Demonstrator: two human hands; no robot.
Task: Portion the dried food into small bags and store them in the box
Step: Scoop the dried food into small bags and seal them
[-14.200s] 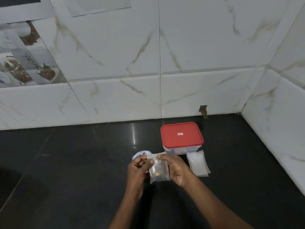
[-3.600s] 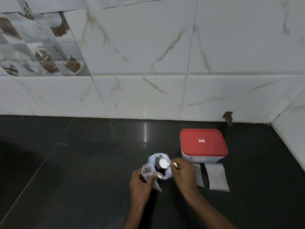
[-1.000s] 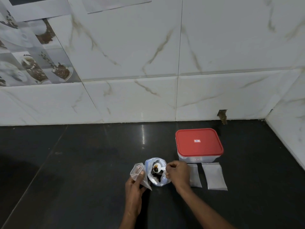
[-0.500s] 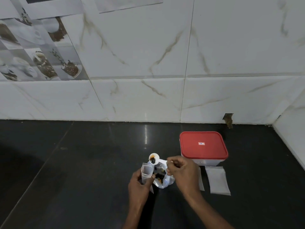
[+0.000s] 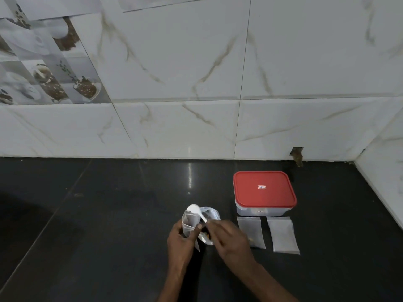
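Tiles point(image 5: 50, 68): we log picture tiles of cups and coffee beans on the wall, far left.
Counter point(image 5: 104, 225): dark and glossy, it carries everything listed below.
Left hand point(image 5: 181, 241): we see it clasped round the small bag, thumb on the near face and fingers behind.
Small bag point(image 5: 189, 222): clear plastic, held upright above the counter with its mouth open upward.
Spoon point(image 5: 193, 209): white, its bowl sits at the small bag's mouth and its handle slants down to the right hand. We cannot tell if the bowl is loaded.
Food bag point(image 5: 211, 215): a clear, crumpled bag standing open just behind and between the hands, touching the small bag.
Food point(image 5: 207, 236): we note dark and yellowish bits low in the food bag, mostly hidden by the fingers.
Right hand point(image 5: 229, 237): its fingertips pinch the spoon's handle.
First flat bag point(image 5: 250, 232): it lies flat just right of the right hand, with a few yellowish bits near its lower edge.
Second flat bag point(image 5: 283, 235): it lies flat beside the first, apart from it; we cannot make out its contents.
Box point(image 5: 260, 212): a clear tub just behind both flat bags.
Lid point(image 5: 263, 188): red, seated on the box.
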